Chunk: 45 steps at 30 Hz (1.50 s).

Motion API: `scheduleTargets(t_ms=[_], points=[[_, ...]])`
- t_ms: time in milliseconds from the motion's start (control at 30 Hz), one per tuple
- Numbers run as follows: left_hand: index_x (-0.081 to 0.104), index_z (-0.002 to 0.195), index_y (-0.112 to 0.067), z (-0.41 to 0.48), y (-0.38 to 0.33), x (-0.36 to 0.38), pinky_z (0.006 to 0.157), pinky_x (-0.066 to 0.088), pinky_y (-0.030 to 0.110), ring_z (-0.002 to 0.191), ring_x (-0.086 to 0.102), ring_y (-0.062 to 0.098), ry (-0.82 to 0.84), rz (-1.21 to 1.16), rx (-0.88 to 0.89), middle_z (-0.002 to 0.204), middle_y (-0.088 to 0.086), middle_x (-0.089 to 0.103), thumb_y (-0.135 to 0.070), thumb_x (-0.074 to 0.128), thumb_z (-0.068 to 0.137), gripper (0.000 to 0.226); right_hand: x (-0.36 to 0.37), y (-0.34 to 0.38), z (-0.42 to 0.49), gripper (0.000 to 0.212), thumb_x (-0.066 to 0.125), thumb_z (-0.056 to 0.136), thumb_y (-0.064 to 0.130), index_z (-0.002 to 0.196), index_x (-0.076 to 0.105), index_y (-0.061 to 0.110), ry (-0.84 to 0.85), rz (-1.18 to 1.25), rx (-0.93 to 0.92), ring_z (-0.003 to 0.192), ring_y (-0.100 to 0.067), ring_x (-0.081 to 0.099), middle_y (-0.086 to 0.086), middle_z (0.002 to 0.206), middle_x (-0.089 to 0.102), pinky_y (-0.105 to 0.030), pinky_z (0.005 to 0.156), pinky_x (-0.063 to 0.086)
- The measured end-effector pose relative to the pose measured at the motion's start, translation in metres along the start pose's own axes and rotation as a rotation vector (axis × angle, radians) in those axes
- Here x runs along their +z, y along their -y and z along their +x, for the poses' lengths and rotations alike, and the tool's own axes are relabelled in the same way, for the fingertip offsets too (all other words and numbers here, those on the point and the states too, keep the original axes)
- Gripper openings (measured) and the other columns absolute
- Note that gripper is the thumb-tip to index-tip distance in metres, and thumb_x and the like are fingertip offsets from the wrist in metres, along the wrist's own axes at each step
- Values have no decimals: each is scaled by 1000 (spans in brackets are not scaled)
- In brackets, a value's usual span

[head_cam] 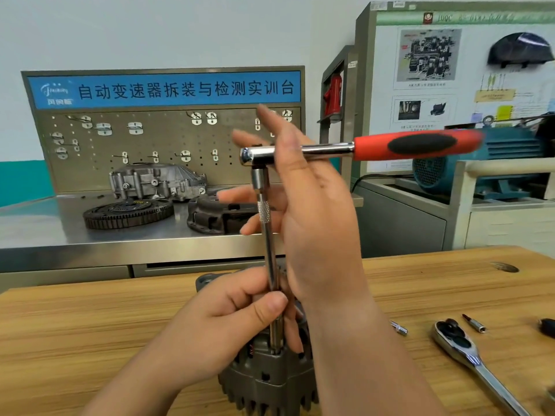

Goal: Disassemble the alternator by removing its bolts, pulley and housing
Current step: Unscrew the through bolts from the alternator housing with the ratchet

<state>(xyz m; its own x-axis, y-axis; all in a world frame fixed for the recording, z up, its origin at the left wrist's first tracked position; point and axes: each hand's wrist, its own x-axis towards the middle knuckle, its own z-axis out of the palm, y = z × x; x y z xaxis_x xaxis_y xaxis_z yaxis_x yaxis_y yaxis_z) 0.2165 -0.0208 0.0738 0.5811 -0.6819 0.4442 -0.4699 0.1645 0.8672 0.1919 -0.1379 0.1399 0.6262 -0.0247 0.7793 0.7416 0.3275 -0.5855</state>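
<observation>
The alternator [267,376] stands on the wooden tabletop [420,280], at the near edge in the bottom middle of the view, its finned grey housing facing the camera. A chrome extension bar [271,259] rises upright from its top. The left hand [228,322] grips this bar low down, just above the alternator, with fingers and thumb curled round it. At the bar's upper end sits a ratchet [414,144], held level, its red and black handle pointing right. The right hand [315,211] lies across the ratchet's chrome shaft near the head, fingers straight and spread apart, not curled round it.

On the tabletop to the right lie a small socket [399,328], a second ratchet [468,352] and a short bit [474,323], all near one another but apart from the alternator.

Behind the tabletop stands a steel bench [45,232] carrying a toothed flywheel [129,213], a clutch cover [216,214] and a cast casing [156,181]. A pegboard [168,139] with hooks rises at its back.
</observation>
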Motion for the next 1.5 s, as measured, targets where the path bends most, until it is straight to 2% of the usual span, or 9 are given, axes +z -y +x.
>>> scheduleTargets(t_ms=[167,333,567,667,767,867,1033,1233,1500], points=[[65,103,-15,0,2,0,78,54,20,84,70,12,-43,56,10,98,12,70,-56,64,82,46,3,1,-1,37,51,96,3,129,58,18,9,-185,-292,88,-33,66,7,103,67,-28,61,52],[62,101,-7,-1,3,0,74,53,21,80,69,14,-42,1,-22,84,12,72,-56,61,85,51,2,0,1,37,42,96,35,131,54,33,20,120,-6,67,-18,71,3,131,61,-20,45,49],[65,94,-12,0,1,1,73,50,19,76,69,14,-10,3,-23,80,8,73,-53,56,89,42,-7,1,4,48,33,89,52,122,53,24,43,260,221,55,-19,67,-3,110,73,-20,40,47],[65,96,-10,-1,4,-1,73,52,20,78,70,15,-34,-3,-11,83,9,73,-54,61,86,45,-4,1,2,39,42,92,50,123,56,31,31,93,108,65,-19,70,-4,115,71,-21,44,49],[63,106,-12,0,5,-1,77,53,21,85,70,13,-65,30,-9,94,13,73,-57,64,82,51,-1,2,2,36,48,98,23,133,55,24,6,-170,-164,78,-23,70,-1,109,68,-23,52,52],[68,101,-18,0,4,1,76,53,20,83,71,11,-77,35,5,92,4,75,-57,65,81,45,1,0,1,38,50,96,6,132,56,18,29,-218,-273,94,-26,67,20,104,64,-28,71,54],[64,105,-9,-1,3,1,75,55,24,82,71,19,-83,4,-13,92,19,71,-57,66,80,53,3,-1,1,34,40,96,35,128,53,39,67,112,-2,72,-20,70,2,134,59,-19,46,51],[68,93,-14,-2,-2,2,70,51,14,79,69,6,-35,9,-5,84,0,74,-53,59,86,41,0,-4,2,61,33,86,57,132,48,20,142,308,222,59,-19,67,-4,105,73,-20,43,49],[62,106,-9,1,5,1,80,53,23,84,68,17,-75,89,-15,95,21,70,-47,61,86,43,1,-2,1,28,51,95,18,121,62,25,-63,-190,-271,81,-19,69,10,109,66,-27,62,53]])
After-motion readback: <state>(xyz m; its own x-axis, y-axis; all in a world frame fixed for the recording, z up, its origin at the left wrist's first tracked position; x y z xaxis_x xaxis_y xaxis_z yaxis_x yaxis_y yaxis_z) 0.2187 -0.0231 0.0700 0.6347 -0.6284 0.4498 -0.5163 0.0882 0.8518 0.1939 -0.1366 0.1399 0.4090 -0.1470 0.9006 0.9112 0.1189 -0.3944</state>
